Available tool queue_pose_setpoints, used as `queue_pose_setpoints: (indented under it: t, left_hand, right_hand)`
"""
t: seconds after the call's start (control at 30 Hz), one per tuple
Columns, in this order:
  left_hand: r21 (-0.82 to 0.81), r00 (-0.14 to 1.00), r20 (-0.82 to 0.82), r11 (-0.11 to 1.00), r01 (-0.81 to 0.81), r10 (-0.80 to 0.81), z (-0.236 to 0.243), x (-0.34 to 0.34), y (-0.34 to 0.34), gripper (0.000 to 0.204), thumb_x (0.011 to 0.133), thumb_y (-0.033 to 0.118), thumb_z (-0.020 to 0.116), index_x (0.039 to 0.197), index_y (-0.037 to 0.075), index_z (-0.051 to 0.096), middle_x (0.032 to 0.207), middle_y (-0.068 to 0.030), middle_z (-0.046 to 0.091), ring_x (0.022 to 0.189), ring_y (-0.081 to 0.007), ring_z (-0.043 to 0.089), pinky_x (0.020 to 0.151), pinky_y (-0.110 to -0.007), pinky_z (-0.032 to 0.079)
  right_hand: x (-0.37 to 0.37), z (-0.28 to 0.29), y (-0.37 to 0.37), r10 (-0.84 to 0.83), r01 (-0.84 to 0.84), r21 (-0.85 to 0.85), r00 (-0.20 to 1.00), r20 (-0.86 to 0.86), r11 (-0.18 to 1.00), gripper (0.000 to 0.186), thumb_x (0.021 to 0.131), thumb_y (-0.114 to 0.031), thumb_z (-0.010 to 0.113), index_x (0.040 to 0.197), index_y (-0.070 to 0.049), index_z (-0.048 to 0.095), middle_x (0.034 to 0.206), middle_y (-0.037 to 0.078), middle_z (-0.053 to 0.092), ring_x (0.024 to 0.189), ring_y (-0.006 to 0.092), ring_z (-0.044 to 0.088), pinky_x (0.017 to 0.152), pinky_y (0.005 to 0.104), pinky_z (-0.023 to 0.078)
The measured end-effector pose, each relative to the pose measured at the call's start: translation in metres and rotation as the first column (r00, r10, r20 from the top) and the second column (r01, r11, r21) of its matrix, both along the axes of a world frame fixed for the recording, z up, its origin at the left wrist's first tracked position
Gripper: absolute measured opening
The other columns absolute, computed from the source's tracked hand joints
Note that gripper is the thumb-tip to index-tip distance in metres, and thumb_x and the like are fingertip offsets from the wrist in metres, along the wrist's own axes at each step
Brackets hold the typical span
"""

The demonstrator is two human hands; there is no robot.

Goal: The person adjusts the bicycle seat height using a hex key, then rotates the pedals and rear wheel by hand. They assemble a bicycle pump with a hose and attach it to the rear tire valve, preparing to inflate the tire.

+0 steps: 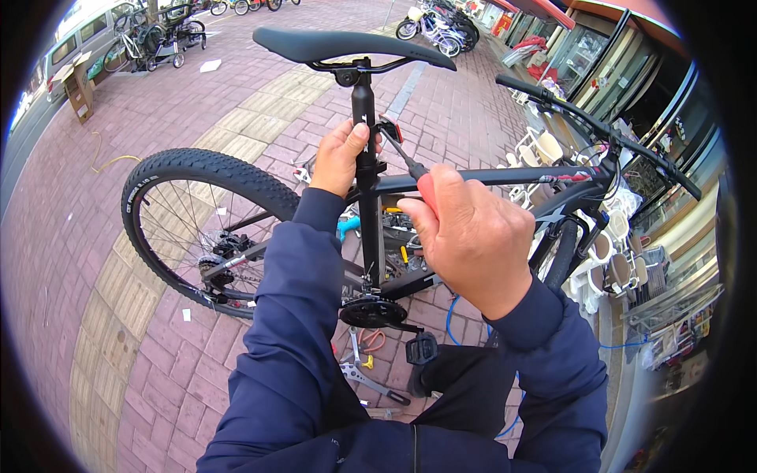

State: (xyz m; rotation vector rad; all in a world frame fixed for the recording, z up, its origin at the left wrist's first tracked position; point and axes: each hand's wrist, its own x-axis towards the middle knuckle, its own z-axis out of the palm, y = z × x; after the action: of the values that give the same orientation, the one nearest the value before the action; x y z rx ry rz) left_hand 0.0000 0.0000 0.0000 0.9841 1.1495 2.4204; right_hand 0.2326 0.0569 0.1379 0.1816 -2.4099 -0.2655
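A black mountain bike stands side-on before me, its saddle [339, 47] on a black seatpost [363, 102]. My left hand [337, 162] is closed round the seatpost, thumb at its near side and some fingers hidden behind. Just right of the post sits a small black-and-red reflector or rear light [391, 131]. In my right hand [477, 236], a screwdriver [426, 188] with a red handle is gripped tight. Its shaft slants up and left, the tip at or very near the small black-and-red part; exact contact cannot be made out.
The rear wheel [185, 169] is at left, the handlebar [623, 142] at right. Below lie a crank with pedal [422, 348], loose tools [374, 381] and a blue hose [451, 319]. White child seats [607, 256] pile by the shopfront. A cardboard box [76, 88] stands far left.
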Motion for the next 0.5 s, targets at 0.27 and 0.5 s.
queue_pose_setpoints:
  t: [0.27, 0.5]
  left_hand:
    - [0.045, 1.000, 0.016, 0.999, -0.019, 0.018, 0.003, -0.002, 0.003, 0.040, 0.102, 0.043, 0.065, 0.110, 0.004, 0.067, 0.091, -0.0021, 0.069, 0.082, -0.0087, 0.063, 0.075, -0.025, 0.053]
    - [0.030, 0.999, 0.031, 0.999, 0.014, -0.015, 0.003, -0.003, 0.002, 0.041, 0.102, 0.043, 0.066, 0.111, 0.003, 0.067, 0.091, -0.0026, 0.068, 0.081, -0.0090, 0.064, 0.074, -0.026, 0.055]
  right_hand:
    - [-0.001, 0.002, -0.001, -0.012, 0.012, 0.064, 1.000, -0.005, 0.998, 0.033, 0.083, -0.011, 0.078, 0.112, -0.004, 0.064, 0.092, 0.011, 0.061, 0.072, 0.0269, 0.066, 0.058, 0.0357, 0.052]
    - [-0.007, 0.007, -0.004, 0.051, -0.048, 0.097, 0.998, -0.023, 0.994, 0.030, 0.085, -0.014, 0.077, 0.110, -0.003, 0.064, 0.083, 0.008, 0.062, 0.065, 0.0271, 0.065, 0.055, 0.0363, 0.051]
